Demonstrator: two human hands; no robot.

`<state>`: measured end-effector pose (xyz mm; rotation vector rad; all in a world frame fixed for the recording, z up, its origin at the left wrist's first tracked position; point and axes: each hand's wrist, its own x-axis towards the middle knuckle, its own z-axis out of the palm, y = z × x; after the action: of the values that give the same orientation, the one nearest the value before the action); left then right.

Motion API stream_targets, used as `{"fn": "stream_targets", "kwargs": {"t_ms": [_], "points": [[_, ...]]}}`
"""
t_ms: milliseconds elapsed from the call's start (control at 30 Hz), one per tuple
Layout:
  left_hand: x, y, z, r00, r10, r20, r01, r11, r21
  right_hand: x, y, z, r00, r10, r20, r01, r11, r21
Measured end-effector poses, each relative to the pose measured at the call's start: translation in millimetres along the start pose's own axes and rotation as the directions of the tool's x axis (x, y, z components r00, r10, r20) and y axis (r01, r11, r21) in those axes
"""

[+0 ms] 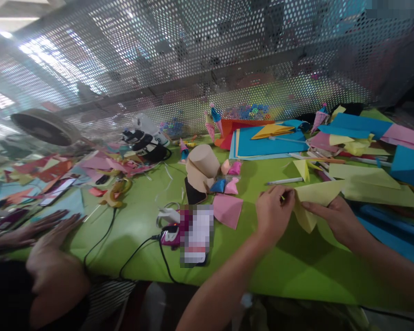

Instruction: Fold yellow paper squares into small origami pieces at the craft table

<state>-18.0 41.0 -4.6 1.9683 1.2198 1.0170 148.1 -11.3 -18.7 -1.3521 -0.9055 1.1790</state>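
Both my hands hold one sheet of pale yellow paper (pixel 319 191) a little above the green table. My left hand (pixel 274 209) pinches its left end between thumb and fingers. On the right side, my right hand (pixel 334 216) grips it with the thumb on top and the fingers behind. The paper is folded, and one flap hangs down between the hands. Just beyond it lie a small folded yellow piece (pixel 302 170) and a white pen (pixel 284 181). A square of pink paper (pixel 227 210) rests left of my left hand.
Blue sheets (pixel 269 142) and yellow strips (pixel 376 186) lie behind and to the right. A roll of tan tape (pixel 203 162), a phone (pixel 196 236), a corded power strip (pixel 170 235) and a glue gun (pixel 113 195) are leftward. Another person's hands (pixel 60 225) press blue paper at far left.
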Motion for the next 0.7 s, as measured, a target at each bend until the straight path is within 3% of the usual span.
{"fn": "stream_targets", "kwargs": {"t_ms": [467, 700], "points": [[-1.3, -1.9, 3.2, 0.999, -0.049, -0.015, 0.048, 0.995, -0.088, 1.7, 3.6, 5.3, 0.999, 0.026, 0.020, -0.026, 0.999, 0.029], [-2.1, -4.0, 6.1, 0.997, -0.057, 0.042, 0.066, 0.968, -0.243, 2.9, 2.9, 4.3, 1.000, 0.012, -0.021, -0.012, 1.000, 0.016]]}}
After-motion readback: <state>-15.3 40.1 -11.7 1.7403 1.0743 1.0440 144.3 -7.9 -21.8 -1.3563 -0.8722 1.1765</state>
